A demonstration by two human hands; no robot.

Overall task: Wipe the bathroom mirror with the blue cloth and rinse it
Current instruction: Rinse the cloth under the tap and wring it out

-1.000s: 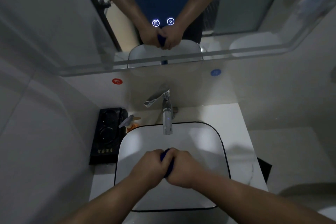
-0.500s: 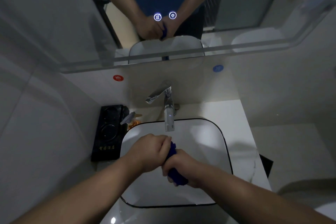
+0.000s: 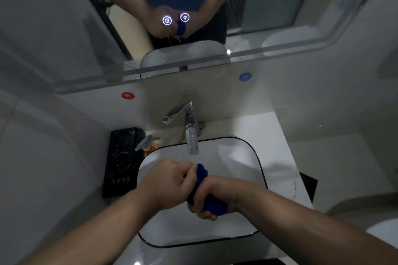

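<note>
Dim bathroom, white sink (image 3: 234,157): my left hand (image 3: 170,180) and right hand (image 3: 217,189) both fisted round the blue cloth (image 3: 202,172), twisted above it (drips show in reflection). Risk: hard wringing could spatter the mirror (image 3: 64,17).

white counter (image 3: 254,133), basin (image 3: 241,146), black tray (image 3: 120,157)

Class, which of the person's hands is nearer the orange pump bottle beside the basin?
Left. The left hand is nearer, down and to the right of the pump bottle; the right hand lies beyond it, farther right.
</note>
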